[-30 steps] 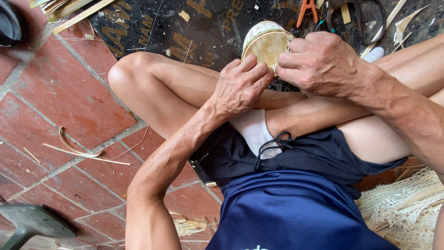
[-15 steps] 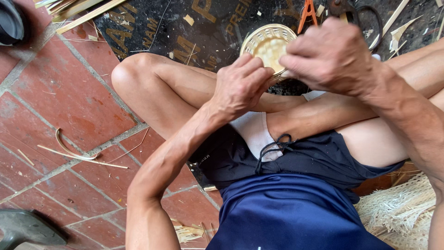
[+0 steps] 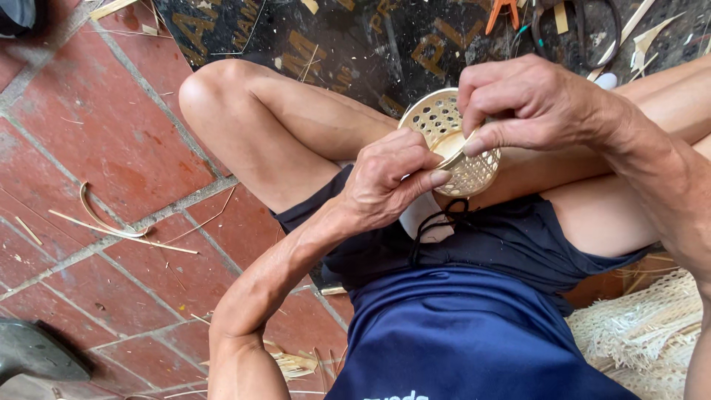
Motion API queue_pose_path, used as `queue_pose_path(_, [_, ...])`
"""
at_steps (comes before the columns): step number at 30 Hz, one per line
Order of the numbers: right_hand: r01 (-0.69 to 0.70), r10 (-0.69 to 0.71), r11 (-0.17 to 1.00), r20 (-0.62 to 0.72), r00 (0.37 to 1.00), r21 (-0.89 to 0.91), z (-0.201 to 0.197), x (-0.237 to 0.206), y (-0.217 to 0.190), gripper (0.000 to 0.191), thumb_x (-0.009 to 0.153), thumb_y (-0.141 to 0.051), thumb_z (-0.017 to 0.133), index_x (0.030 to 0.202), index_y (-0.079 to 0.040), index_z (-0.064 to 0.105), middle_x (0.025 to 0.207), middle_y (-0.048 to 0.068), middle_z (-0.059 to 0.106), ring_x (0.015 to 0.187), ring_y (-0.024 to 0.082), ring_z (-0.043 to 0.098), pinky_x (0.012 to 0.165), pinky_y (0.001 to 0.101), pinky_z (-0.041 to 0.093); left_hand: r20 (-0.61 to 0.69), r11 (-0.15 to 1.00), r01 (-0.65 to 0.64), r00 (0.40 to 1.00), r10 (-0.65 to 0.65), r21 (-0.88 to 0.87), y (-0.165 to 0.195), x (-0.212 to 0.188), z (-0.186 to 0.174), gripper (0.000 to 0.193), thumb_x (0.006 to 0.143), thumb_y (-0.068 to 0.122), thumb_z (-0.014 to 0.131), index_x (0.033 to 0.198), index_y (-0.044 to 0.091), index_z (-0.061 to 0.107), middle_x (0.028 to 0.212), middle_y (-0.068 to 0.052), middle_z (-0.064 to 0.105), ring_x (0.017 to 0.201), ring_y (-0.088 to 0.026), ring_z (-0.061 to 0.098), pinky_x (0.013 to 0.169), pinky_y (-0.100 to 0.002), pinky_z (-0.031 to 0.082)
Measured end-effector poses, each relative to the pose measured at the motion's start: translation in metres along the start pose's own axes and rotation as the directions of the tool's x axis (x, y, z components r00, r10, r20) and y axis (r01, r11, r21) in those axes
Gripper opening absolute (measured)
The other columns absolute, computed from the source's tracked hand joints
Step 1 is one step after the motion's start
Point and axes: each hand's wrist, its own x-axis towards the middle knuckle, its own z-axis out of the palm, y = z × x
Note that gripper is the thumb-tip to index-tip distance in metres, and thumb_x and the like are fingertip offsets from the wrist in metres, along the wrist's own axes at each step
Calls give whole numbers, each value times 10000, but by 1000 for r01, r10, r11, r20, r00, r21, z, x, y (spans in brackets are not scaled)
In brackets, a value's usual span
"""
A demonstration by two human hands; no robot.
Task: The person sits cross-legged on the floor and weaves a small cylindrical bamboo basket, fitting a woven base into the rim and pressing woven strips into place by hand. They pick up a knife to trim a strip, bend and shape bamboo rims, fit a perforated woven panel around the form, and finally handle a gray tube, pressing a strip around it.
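- Your right hand (image 3: 529,104) covers the far rim of the small woven basket (image 3: 444,122), and your left hand (image 3: 389,181) hides its near side; the base is out of sight.
- The basket sits over your lap, just right of centre, tipped so its open mouth faces about 10 o'clock.
- Your right hand is closed, pinching a thin strip (image 3: 453,148) at the rim.
- Your left hand is curled, thumb pressed on the basket's wall.
- Scissors (image 3: 585,30) at 1 o'clock are cut off by the frame's top edge.

Both hands meet above the crossed legs: left hand (image 3: 391,180) curled, right hand (image 3: 527,104) apparently pinching with its fingers.
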Motion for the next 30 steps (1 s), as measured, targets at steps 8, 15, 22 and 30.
queue_pose_path(8, [-15, 14, 1000, 53, 999, 27, -5, -5, 8, 163, 801, -149, 805, 831, -12, 723, 798, 48, 625, 636, 125, 591, 559, 295, 454, 49, 996, 8, 999, -12, 91, 10, 8, -4, 152, 946, 146, 791, 982, 28, 702, 861, -79, 601, 838, -254, 604, 743, -386, 499])
queue_pose_path(15, [-93, 104, 981, -57, 993, 169, -11, -15, 12, 101, 861, -107, 758, 898, -16, 735, 827, 29, 662, 721, 112, 614, 628, 263, 479, -54, 987, -102, 993, 110, 126, -1, 19, -21, 219, 937, 146, 803, 1106, 60, 693, 958, -31, 668, 942, -236, 631, 853, -370, 529])
queue_pose_path(22, [-70, 73, 997, -102, 992, 29, -11, -22, 9, 125, 847, -113, 764, 945, -37, 754, 927, 54, 663, 814, 150, 643, 699, 277, 503, -6, 924, -186, 980, 200, 335, -1, 15, -10, 250, 916, 96, 807, 1132, 50, 692, 918, -65, 603, 895, -266, 591, 784, -375, 505])
queue_pose_path(30, [-6, -97, 833, -155, 983, -554, -5, 1, 24, 130, 869, -184, 816, 920, -75, 767, 972, 48, 716, 824, 241, 705, 716, 344, 565, 96, 740, -320, 939, 329, 592, -40, 35, -10, 371, 843, 51, 756, 1195, 10, 645, 1081, -96, 624, 1053, -287, 607, 944, -422, 520])
